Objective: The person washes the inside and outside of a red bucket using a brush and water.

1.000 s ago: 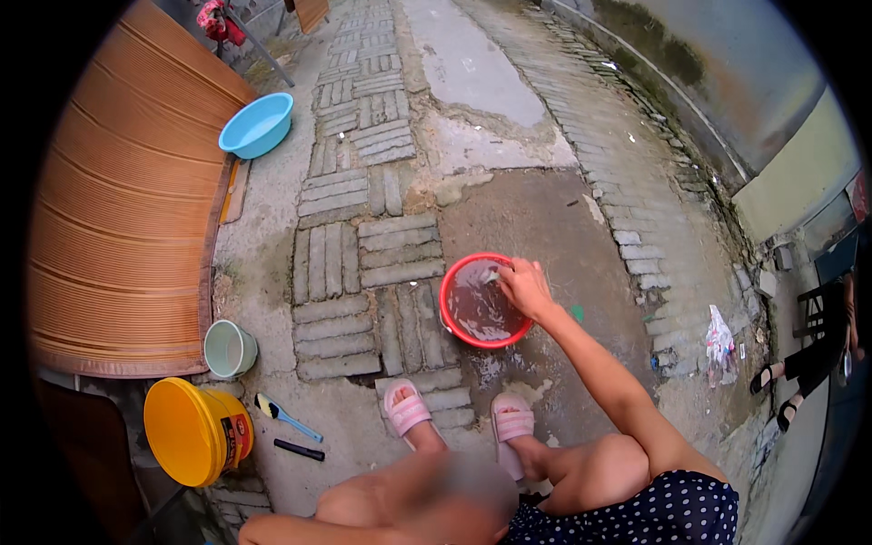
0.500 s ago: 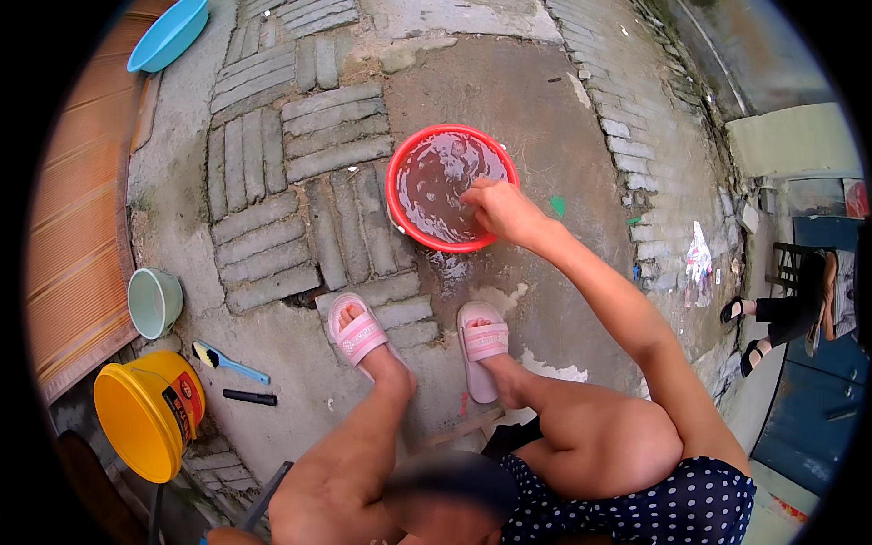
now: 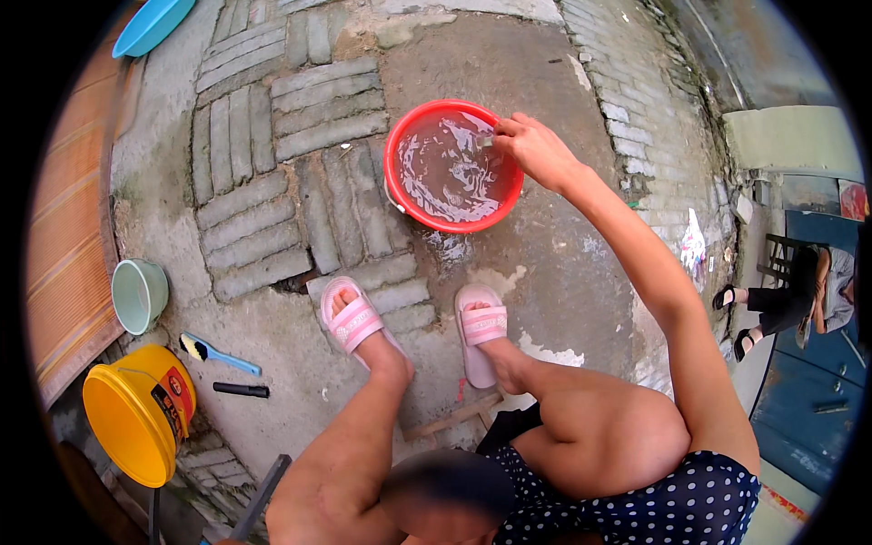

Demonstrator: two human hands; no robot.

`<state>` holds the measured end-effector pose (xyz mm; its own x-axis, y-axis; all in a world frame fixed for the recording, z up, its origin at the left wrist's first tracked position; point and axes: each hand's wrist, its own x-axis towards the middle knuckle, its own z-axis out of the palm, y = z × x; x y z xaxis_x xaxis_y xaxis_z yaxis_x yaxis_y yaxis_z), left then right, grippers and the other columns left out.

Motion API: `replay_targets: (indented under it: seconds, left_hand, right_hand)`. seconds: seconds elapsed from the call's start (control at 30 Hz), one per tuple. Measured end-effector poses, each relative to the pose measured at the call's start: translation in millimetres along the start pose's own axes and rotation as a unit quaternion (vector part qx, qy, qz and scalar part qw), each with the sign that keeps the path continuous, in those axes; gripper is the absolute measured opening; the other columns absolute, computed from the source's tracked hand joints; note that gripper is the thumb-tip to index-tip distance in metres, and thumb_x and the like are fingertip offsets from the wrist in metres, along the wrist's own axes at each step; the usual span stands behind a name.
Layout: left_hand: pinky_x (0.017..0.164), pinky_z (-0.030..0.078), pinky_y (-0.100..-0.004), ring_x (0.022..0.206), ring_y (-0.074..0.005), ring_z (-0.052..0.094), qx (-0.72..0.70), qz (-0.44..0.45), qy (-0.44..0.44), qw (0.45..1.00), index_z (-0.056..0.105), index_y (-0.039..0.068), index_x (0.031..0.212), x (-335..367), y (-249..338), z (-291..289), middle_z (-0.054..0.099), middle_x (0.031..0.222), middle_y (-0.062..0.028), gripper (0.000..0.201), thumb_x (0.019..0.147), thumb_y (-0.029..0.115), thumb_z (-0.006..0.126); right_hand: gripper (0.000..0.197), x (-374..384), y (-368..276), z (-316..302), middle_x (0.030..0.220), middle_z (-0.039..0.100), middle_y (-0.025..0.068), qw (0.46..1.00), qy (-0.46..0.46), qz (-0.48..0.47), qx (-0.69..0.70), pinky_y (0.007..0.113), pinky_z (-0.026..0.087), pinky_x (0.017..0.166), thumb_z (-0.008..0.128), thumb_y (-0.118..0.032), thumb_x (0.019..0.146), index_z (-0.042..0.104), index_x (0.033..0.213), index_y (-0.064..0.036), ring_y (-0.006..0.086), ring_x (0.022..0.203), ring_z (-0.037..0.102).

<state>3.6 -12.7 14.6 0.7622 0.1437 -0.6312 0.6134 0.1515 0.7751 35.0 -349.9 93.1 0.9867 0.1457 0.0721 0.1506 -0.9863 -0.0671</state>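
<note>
A red bucket [image 3: 392, 186] stands on the wet ground ahead of my feet. Murky water [image 3: 445, 168] with rippling pale reflections fills much of it. My right hand [image 3: 536, 150] is at the bucket's far right rim, its fingers closed together and bent inward over the edge. A small pale greenish bit [image 3: 488, 142] shows at the fingertips; what it is, I cannot make out. The right arm reaches out past my bent knee. Nowhere in view is my left hand.
At the left stand a yellow bucket [image 3: 118, 425] and a pale green pail [image 3: 127, 300], near a blue-handled brush [image 3: 222, 356] and a black stick-like object [image 3: 241, 390]. A blue basin [image 3: 150, 27] lies far left. A person [image 3: 799, 291] sits at the right.
My right hand has moved from above the water to the bucket's far right rim. The whole view has shifted slightly, so the bucket and ground appear higher.
</note>
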Motion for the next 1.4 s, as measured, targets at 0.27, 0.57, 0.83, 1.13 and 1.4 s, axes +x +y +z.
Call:
replay_targets:
  seconds: [0.27, 0.57, 0.83, 1.13, 1.4]
  left_hand:
    - [0.103, 0.026, -0.0257, 0.122, -0.014, 0.038, 0.029, 0.03, 0.018, 0.999, 0.038, 0.006, 0.132, 12.9, -12.9, -10.1, 0.041, 0.135, -0.0021, 0.047, 0.095, 0.034, 0.043]
    - [0.102, 0.028, -0.0259, 0.118, -0.0135, 0.04, 0.016, 0.02, 0.018, 1.0, 0.041, 0.007, 0.128, 9.2, -8.6, -8.7, 0.043, 0.13, -0.0017, 0.043, 0.095, 0.034, 0.045]
    - [0.1, 0.029, -0.026, 0.115, -0.0131, 0.041, 0.009, 0.008, 0.023, 1.0, 0.044, 0.008, 0.124, 3.4, -6.1, -3.2, 0.045, 0.127, -0.0014, 0.04, 0.094, 0.034, 0.046]
    - [0.099, 0.03, -0.0262, 0.112, -0.0126, 0.043, -0.007, -0.003, 0.033, 0.999, 0.047, 0.01, 0.119, -3.6, 0.3, 2.6, 0.047, 0.122, -0.0011, 0.036, 0.093, 0.034, 0.047]
    - [0.093, 0.032, -0.0261, 0.097, -0.011, 0.043, -0.031, 0.016, 0.047, 0.998, 0.049, 0.012, 0.103, -5.9, 3.4, 14.5, 0.048, 0.104, 0.0011, 0.026, 0.09, 0.034, 0.053]
  right_hand:
    - [0.012, -23.4, -55.7, 20.0, 0.084, 0.063, 0.011, 0.987, -0.143, 0.026, 0.065, 0.038, 0.05, 0.076, 0.058, -0.006, 0.069, 0.067, 0.078, -0.0059, 0.0282, 0.086, 0.06]
    - [0.016, 68.4, -85.5, 30.4, 0.066, 0.064, 0.0169, 0.88, 0.038, 0.21, 0.425, 0.037, 0.053, 0.064, 0.054, -0.007, 0.078, 0.066, 0.085, 0.0015, 0.0244, 0.066, 0.066]
    - [0.014, 48.7, -32.1, 26.6, 0.077, 0.065, 0.0077, 0.664, 0.107, 0.347, 0.654, 0.024, 0.055, 0.063, 0.065, -0.007, 0.082, 0.058, 0.089, 0.0037, 0.0157, 0.071, 0.066]
    - [0.021, 34.4, -33.1, 9.1, 0.071, 0.065, 0.0149, 0.916, 0.021, 0.242, 0.319, 0.036, 0.05, 0.061, 0.066, -0.019, 0.08, 0.061, 0.088, -0.0007, 0.0253, 0.067, 0.065]
    - [0.013, 36.2, -17.0, 15.3, 0.076, 0.063, 0.0192, 0.987, -0.107, 0.107, 0.052, 0.043, 0.051, 0.067, 0.059, -0.013, 0.074, 0.064, 0.074, -0.0018, 0.0348, 0.076, 0.063]
